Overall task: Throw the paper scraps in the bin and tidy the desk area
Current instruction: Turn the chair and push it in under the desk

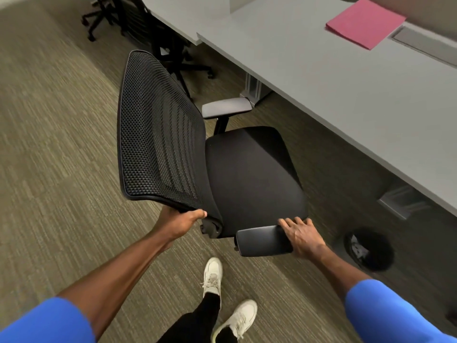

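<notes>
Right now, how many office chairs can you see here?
2. The mesh-backed chair is in the middle, held by the left hand and the right hand. A second chair stands at the far desk, partly cut off; others may be hidden.

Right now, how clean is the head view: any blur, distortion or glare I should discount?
Head view: even light, no glare; wide-angle bending curves the desk edge; motion blur smears the carpet, the bin and the pink folder; the chair and both hands, left and right, are fairly sharp.
</notes>
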`<state>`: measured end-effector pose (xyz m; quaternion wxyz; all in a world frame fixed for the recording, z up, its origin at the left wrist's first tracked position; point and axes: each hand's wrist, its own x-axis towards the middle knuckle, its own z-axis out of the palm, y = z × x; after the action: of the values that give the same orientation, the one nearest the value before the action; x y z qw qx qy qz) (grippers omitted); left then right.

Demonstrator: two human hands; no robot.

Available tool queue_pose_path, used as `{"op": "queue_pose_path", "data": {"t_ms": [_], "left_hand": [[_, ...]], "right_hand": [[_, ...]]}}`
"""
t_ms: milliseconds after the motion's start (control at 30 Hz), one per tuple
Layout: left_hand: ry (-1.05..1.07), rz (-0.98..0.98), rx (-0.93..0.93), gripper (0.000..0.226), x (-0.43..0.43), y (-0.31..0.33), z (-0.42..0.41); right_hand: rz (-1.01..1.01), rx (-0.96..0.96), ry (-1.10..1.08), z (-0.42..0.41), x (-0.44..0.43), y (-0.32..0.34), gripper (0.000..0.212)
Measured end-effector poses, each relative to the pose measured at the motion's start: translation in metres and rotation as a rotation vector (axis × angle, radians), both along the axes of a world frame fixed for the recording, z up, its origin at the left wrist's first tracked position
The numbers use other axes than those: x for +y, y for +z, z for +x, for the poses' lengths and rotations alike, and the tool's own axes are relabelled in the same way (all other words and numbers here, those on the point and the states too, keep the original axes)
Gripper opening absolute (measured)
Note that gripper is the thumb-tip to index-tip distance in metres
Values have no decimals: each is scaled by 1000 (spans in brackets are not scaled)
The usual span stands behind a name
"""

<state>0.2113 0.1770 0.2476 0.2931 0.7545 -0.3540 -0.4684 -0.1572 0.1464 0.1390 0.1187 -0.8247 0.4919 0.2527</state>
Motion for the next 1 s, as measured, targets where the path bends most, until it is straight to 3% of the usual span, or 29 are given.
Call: {"op": "queue_pose_path", "data": {"t_ms": [167, 300, 400, 500, 600, 667, 733, 900, 1000], "left_hand": [[-28, -15, -23, 29, 16, 2, -25], [-49, -45, -64, 25, 21, 2, -48], [-28, -81, -111, 34, 23, 8, -71], [-14, -54, -102, 37, 23, 11, -94], [4, -28, -60, 63, 22, 16, -115], [4, -35, -84, 80, 18, 16, -129], [-1, -37, -114, 87, 13, 14, -145], [-98, -42, -219, 55, 1, 20, -190], [-228, -80, -259, 54, 0, 20, -203]], "right_hand": [[-17, 14, 25, -20, 12, 4, 77], [-61, 52, 14, -33, 20, 1, 60], [-165, 71, -45, -41, 28, -9, 44], [-188, 146, -146, -45, 40, -21, 59], [-155, 114, -277, -32, 43, -3, 54], [-96, 15, -333, -17, 41, 16, 72], [-166, -159, -428, 2, 38, 43, 82], [-557, -719, -764, 35, 29, 120, 49], [-719, -990, -802, 44, 28, 165, 30]]}}
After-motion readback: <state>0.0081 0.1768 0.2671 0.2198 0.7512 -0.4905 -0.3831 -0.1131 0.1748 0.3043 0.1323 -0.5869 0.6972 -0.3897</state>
